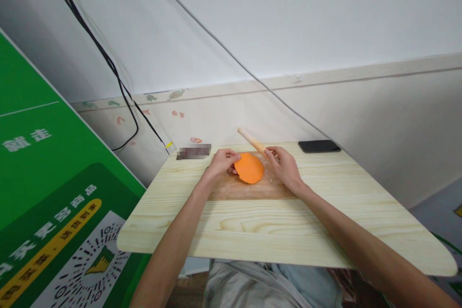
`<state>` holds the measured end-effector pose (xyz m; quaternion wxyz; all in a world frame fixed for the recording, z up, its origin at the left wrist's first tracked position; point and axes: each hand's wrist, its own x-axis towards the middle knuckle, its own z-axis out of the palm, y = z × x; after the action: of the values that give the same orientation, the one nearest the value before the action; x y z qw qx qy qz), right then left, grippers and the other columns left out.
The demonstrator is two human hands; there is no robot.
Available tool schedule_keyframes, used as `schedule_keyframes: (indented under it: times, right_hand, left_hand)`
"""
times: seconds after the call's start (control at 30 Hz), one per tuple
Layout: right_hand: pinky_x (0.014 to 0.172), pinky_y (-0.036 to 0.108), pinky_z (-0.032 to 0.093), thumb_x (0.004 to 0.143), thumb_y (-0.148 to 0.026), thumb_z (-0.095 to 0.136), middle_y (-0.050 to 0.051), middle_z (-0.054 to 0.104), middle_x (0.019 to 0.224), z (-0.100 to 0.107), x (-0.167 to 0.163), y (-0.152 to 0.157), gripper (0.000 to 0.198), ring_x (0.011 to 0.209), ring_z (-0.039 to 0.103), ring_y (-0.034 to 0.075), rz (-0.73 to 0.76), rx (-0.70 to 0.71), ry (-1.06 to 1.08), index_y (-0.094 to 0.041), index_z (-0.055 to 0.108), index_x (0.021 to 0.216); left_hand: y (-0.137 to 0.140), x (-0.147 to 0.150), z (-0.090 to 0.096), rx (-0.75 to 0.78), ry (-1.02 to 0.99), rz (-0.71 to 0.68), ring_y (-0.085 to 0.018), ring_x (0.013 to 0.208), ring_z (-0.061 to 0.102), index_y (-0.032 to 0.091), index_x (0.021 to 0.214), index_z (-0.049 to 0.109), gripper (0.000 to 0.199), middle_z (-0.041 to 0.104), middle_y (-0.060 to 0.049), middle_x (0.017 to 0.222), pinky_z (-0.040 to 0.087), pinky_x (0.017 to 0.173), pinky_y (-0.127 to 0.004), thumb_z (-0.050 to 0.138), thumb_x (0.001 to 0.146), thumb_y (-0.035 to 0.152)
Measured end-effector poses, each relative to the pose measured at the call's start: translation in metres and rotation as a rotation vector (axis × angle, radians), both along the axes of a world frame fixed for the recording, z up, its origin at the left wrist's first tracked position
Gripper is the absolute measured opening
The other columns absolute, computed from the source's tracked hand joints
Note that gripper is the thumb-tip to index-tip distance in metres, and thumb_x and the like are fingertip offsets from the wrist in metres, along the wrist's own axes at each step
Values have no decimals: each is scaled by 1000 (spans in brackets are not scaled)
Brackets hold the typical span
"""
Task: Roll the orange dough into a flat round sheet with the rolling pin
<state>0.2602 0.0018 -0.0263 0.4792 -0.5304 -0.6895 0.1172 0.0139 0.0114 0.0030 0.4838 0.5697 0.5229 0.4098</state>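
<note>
My left hand [224, 161] pinches the left edge of a flat, round orange sheet [250, 168], which looks like rolled-out dough with a slightly ragged rim. My right hand [283, 166] is closed on the near end of a wooden rolling pin [251, 140]; the pin slants up and away to the left, its far end raised past the back of the board. Beneath both hands lies a brown wooden board [249, 193], partly covered by the orange sheet and my hands.
The board rests on a pale wood-grain table [274, 231]. A black phone [319, 146] lies at the back right, and a blurred dark item [194, 152] at the back left. Behind stands a white wall with hanging cables [216, 38]. A green printed panel [72, 163] flanks the left side.
</note>
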Motion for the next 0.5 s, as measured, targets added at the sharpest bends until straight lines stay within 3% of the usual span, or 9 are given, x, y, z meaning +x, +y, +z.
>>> schedule_keyframes:
  times: [0.13,0.3,0.4,0.5]
  right_hand:
    - [84,41,55,105,-57,51,12,80,107,0,0,0,44,89,72,26,7,0,-10,-22,77,109]
    - [85,40,54,104,-56,51,12,80,105,0,0,0,43,89,72,26,5,-5,-24,-21,77,110]
    - [84,39,54,105,-56,52,11,80,105,1,-1,0,43,89,71,26,10,-5,-25,-21,77,109]
    - [83,39,54,105,-54,52,11,80,104,1,-1,-1,42,88,71,26,25,1,-30,-21,77,109]
  left_hand:
    - [-6,-1,10,-68,28,-61,-12,48,67,17,104,60,22,70,2,71,56,48,-21,77,91,23]
    - [-11,-7,17,-115,264,-169,-13,47,66,19,130,56,39,69,4,65,50,48,-18,72,95,27]
    - [-10,-11,15,-24,408,-171,-12,40,57,19,147,52,49,67,5,61,42,44,-19,62,102,34]
    - [-8,-13,11,178,531,-144,-15,45,58,19,153,54,50,64,5,57,42,50,-22,52,106,36]
